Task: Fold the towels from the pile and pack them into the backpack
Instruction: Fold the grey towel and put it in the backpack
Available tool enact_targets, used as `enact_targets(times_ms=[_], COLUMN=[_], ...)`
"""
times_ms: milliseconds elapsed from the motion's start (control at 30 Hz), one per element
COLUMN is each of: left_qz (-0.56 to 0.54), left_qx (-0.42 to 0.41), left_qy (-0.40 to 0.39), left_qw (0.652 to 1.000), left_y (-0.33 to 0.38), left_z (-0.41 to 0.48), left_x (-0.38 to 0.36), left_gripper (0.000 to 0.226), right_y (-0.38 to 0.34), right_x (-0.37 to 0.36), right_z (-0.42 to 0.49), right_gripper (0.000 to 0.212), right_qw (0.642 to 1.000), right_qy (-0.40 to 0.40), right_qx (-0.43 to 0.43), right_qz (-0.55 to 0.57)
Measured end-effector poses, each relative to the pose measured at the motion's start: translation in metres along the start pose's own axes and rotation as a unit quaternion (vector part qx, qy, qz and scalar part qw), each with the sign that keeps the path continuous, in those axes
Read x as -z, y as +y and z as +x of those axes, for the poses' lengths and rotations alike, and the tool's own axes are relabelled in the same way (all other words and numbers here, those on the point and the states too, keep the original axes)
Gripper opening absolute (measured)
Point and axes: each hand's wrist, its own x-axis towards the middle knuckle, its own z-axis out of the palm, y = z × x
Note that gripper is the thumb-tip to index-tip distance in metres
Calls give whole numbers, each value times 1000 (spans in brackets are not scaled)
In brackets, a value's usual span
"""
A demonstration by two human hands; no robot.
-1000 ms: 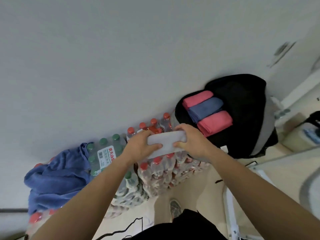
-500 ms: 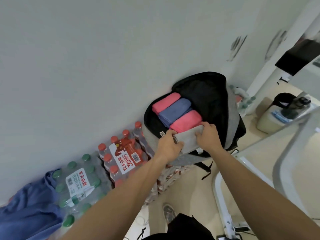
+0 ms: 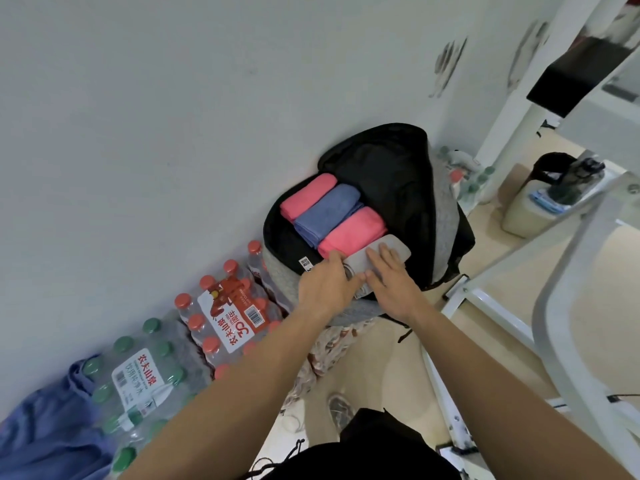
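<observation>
Grey towel point(image 3: 398, 248) now in backpack point(image 3: 388, 168); left hand point(image 3: 325, 289) grips end, right hand point(image 3: 391, 282) presses flat.

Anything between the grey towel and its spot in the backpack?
Nothing visible. The grey towel sits in the backpack against the near pink towel; left hand grips its end, right hand presses on top.

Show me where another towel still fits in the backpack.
Free: black lining right of the towel row, up to the backpack wall. Crowded: near edge, where left hand and right hand hold the grey towel against a pink towel.
</observation>
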Motion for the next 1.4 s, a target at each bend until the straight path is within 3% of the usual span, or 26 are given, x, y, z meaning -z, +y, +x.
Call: enact_targets(times_ms=[67,133,333,567,700,800,900,1033,1100,1400], left_qz=[97,125,33,38,35,26,26,70,118,169], left_qx=[-26,-36,-84,-85,-76,-68,-74,-120,-123,-59], left_qy=[-2,-28,-131,-147,-142,-147,-154,-1,29,-65], left_qw=[995,991,987,985,986,986,985,990,985,982], left_y=[-9,-19,-40,-43,-44,-45,-45,-47,-47,-49], left_z=[2,4,7,7,6,10,17,30,37,91], left_x=[6,10,27,34,31,29,27,20,18,-6], left_gripper=[56,54,9,9,9,9,12,38,57,64], right_y=[-3,-8,-14,5,-12,-20,-14,-7,-9,-2], right_x=[0,-1,-10,8,4,10,8,-17,-25,-23], right_z=[2,3,11,17,15,24,41,45,44,59], right_gripper=[59,65,71,72,84,74,67,73,73,65], right_qw=[1000,999,985,950,958,963,970,977,978,977], right_qy=[-6,-14,-7,5,17,76,44,25,44,84], right_qx=[-1,-2,11,15,-27,25,48,14,4,19], right_qz=[-20,-50,-174,-311,-285,-259,-236,-209,-205,-196])
